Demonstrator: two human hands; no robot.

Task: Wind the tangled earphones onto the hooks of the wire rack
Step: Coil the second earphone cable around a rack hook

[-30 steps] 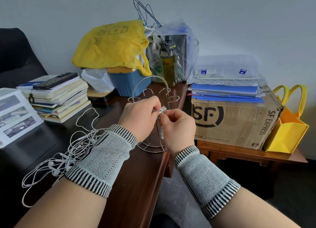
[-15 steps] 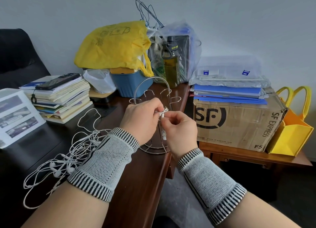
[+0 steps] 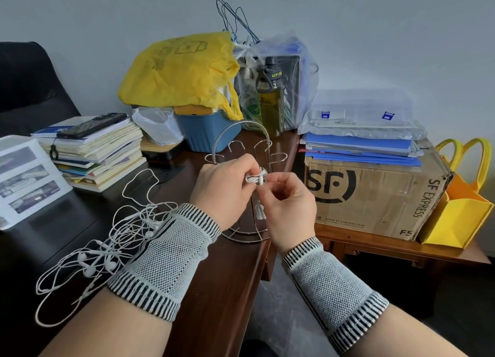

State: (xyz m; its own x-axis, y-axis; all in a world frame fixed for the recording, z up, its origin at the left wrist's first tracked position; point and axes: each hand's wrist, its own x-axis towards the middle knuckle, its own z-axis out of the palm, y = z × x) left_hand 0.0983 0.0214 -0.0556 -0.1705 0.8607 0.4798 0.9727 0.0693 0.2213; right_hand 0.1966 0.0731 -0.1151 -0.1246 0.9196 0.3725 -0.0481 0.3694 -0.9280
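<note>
Head view, one frame.

Wire rack [image 3: 242, 153]: chromed metal, upright near the right edge of the dark wooden desk [image 3: 219, 289]. An arched spring-like handle tops it, several U-shaped hooks branch from the centre, and a ring base sits behind the hands.

Earphone bundle [image 3: 255, 178]: white cable wound into a short coil at a hook on the rack's front, level with both hands. Two white earbuds [image 3: 260, 211] hang below it, between the hands and in front of the rack's stem.

Left hand [image 3: 222, 189]: fingers curled, thumb and forefinger pinching the left end of the coil. A grey knitted wrist sleeve with black-and-white striped cuffs covers the forearm.

Right hand [image 3: 288, 205]: fingers curled, fingertips pinching the coil's right side from below. It wears a matching sleeve.

Tangled earphones [image 3: 107, 249]: a loose heap of white cables and earbuds on the desk, just left of the left forearm and partly hidden by its sleeve.

Other items: a stack of books [image 3: 99, 153] with a black phone [image 3: 92, 121] on top, at the left; a yellow plastic bag [image 3: 179, 73] over a blue bin [image 3: 206, 132]; an olive water bottle [image 3: 270, 97]; a cardboard SF Express box [image 3: 375, 196] on a lower side table, with blue folders [image 3: 359, 149] on top; a yellow tote bag [image 3: 460, 212] beside the box.
</note>
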